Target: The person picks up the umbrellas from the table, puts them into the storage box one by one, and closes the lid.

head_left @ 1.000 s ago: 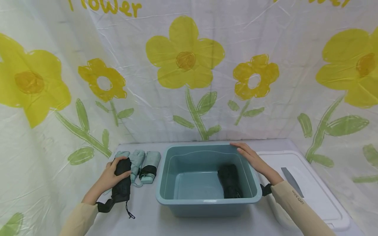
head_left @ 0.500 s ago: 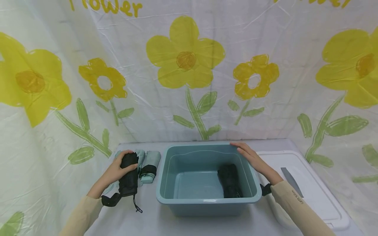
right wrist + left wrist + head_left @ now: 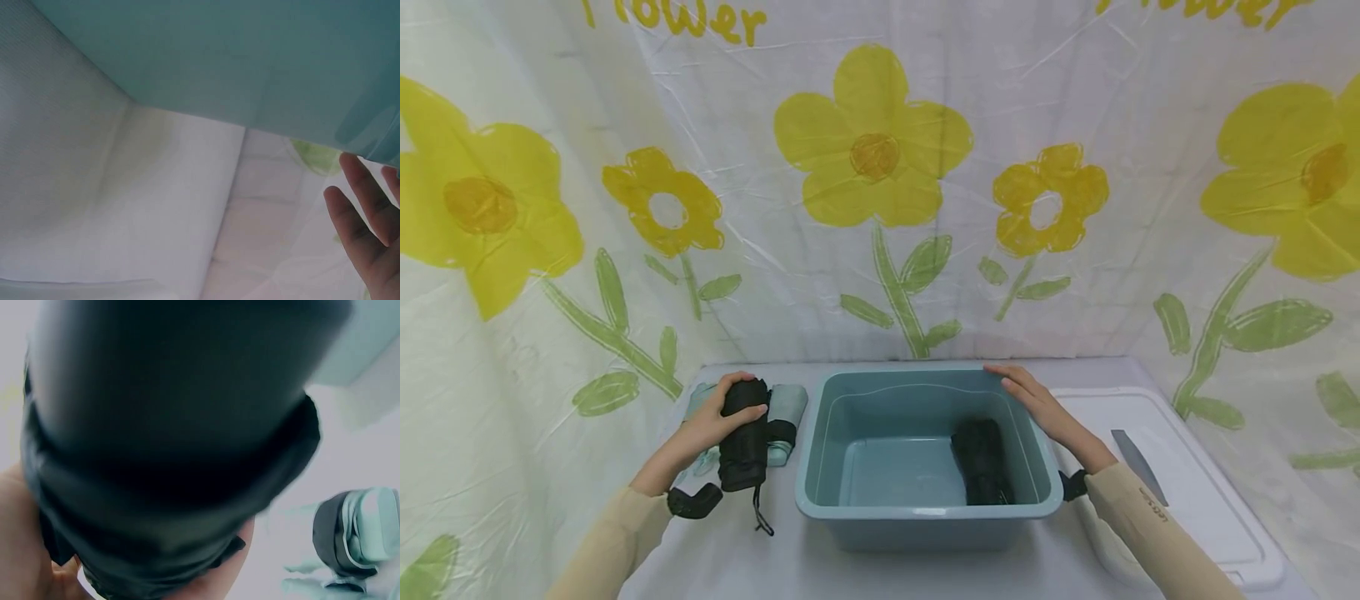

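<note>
Tub [image 3: 930,512], blue-green, open-topped, on the counter [image 3: 700,575]: I count one black bundle [image 3: 982,467] inside, toward the right end. Held bundle [image 3: 743,454], black, with cord: clamped between thumb and fingers of my left hand [image 3: 711,423], outside the tub on its left. Pale green bundles [image 3: 787,403]: left of the tub, partly hidden from me by that hand and its load. My right hand [image 3: 1037,404]: fingers straight, slightly apart, at the tub's far right corner. White lid [image 3: 1217,500], grey-striped: right of the tub, my right sleeve [image 3: 1150,525] crossing it. Flowered curtain [image 3: 760,292]: behind.
</note>
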